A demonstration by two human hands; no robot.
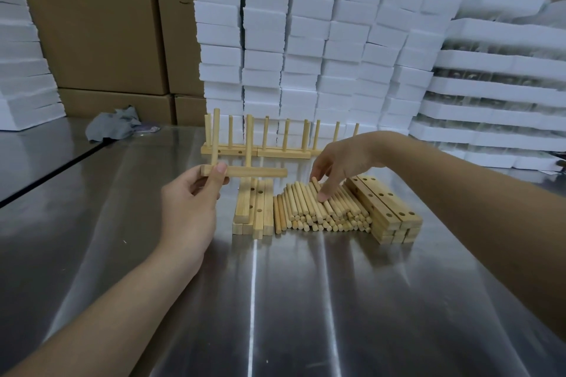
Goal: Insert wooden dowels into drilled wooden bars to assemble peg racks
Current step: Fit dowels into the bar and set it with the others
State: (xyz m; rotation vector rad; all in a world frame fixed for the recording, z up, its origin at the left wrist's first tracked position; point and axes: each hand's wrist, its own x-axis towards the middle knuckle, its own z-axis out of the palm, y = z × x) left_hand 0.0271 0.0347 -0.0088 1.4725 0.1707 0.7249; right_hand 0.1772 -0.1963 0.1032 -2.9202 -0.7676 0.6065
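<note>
My left hand (191,205) grips the left end of a drilled wooden bar (260,172), held level above the table. Two dowels (248,139) stand upright in that bar. My right hand (335,162) reaches down onto the pile of loose dowels (318,208), fingertips touching the top ones, with none lifted clear. Left of the pile lie several drilled bars (254,211). A taller stack of drilled bars (387,211) sits to the pile's right. Finished peg racks (275,151) with upright dowels stand behind, near the wall of boxes.
The work surface is a shiny steel table (275,300). Stacked white foam boxes (321,40) fill the back and right. Brown cartons (101,24) stand at the back left. A crumpled grey cloth (113,125) lies on the table's far left.
</note>
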